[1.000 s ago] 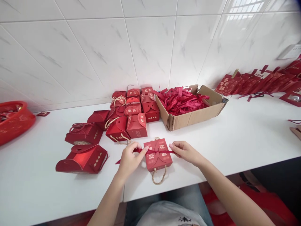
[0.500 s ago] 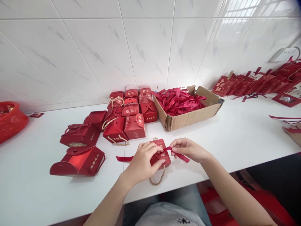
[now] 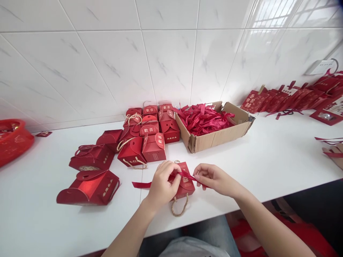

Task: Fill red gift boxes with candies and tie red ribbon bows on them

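Observation:
A small red box (image 3: 187,184) with rope handles lies on the white table near its front edge. Over it runs a red ribbon (image 3: 141,185), one tail lying out to the left. My left hand (image 3: 164,182) pinches the ribbon above the box with thumb and forefinger. Just right of the box, my right hand (image 3: 214,178) has the ribbon's other end between thumb and fingers. The stretch between my hands is drawn fairly straight. My left hand hides the box's left part.
Several red boxes (image 3: 154,147) stand behind and left. A cardboard box (image 3: 219,141) of red ribbons is behind my hands. A red basket (image 3: 16,146) is far left, red packets (image 3: 255,101) back right. Another person's hand (image 3: 336,157) shows at the right edge.
My left hand has lifted off the box into a pinch on the ribbon. My right hand's fingers have closed further along the ribbon. The view has tilted up slightly.

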